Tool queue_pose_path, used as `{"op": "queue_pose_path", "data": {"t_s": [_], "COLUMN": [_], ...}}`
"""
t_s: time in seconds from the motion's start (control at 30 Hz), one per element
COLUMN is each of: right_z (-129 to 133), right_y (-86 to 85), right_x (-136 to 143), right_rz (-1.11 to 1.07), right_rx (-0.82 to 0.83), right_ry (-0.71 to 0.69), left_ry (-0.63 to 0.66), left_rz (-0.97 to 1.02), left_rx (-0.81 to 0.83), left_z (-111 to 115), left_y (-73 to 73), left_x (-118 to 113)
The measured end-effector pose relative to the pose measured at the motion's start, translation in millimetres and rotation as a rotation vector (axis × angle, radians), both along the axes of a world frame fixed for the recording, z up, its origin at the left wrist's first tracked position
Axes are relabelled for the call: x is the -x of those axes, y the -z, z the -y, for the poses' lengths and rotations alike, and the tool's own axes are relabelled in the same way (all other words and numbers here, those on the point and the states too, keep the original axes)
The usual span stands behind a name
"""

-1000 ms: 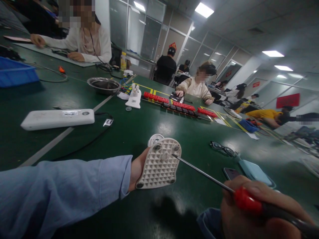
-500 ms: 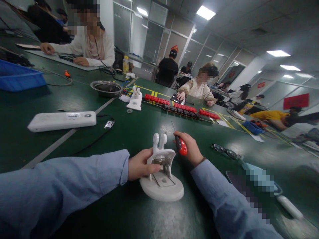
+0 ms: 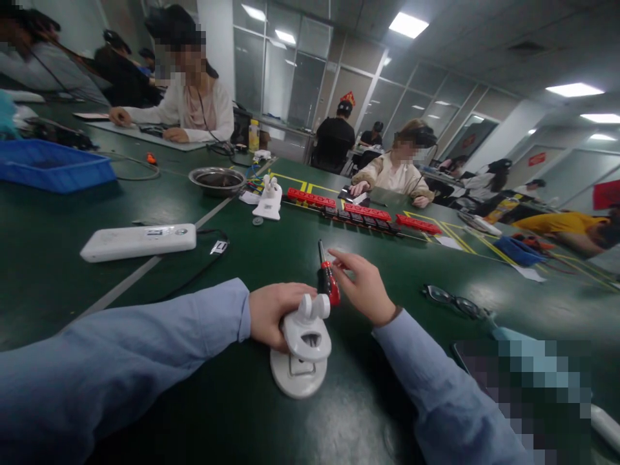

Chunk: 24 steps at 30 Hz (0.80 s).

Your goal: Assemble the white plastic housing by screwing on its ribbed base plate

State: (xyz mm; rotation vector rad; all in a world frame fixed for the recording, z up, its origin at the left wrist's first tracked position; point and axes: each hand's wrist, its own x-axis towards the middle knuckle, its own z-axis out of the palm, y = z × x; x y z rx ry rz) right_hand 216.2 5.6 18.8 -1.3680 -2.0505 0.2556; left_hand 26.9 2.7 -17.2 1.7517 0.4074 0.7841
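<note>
My left hand (image 3: 278, 310) grips a white plastic stand (image 3: 309, 336) from its left side. The stand has a round base, an angled upper part with an oval hole, and two round lugs on top. Just beyond it is a screwdriver (image 3: 329, 284) with a red and black handle, its shaft pointing away from me. My right hand (image 3: 363, 284) is close beside the screwdriver, its fingers stretched out and apart. The thumb is near the handle; whether it touches is hard to see.
A similar white part (image 3: 268, 201) and a metal bowl (image 3: 217, 179) lie farther off. Left are a white oblong device (image 3: 139, 241) and blue tray (image 3: 53, 169). Red strips (image 3: 365, 212) lie ahead, glasses (image 3: 450, 300) at right. Co-workers (image 3: 394, 171) sit across the table.
The screwdriver has left my right hand's grasp and shifted left, beside the stand. My right-hand fingers have straightened. The stand has turned and tilted in my left hand.
</note>
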Motion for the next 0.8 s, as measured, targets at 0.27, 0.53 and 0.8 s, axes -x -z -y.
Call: {"op": "queue_pose_path", "data": {"t_s": [0.27,0.53,0.8], "right_z": [33.7,-20.0,-45.0], "right_y": [-17.9,-43.7,28.3], "right_x": [70.7,10.5,-5.5], "right_rz": [-0.790,0.016,-0.044], "right_rx": [0.554,0.092,0.152], "right_ry": [-0.446,0.258,0.434], "left_ry": [0.101,-0.079,-0.391], "left_rz": [-0.262,-0.308,-0.427], "left_rx": [-0.282,-0.503,-0.322], "left_z": [-8.8,-6.9,15.0], "left_y": [5.7,6.8,13.9], "left_x": [4.9,8.9,18.0]}}
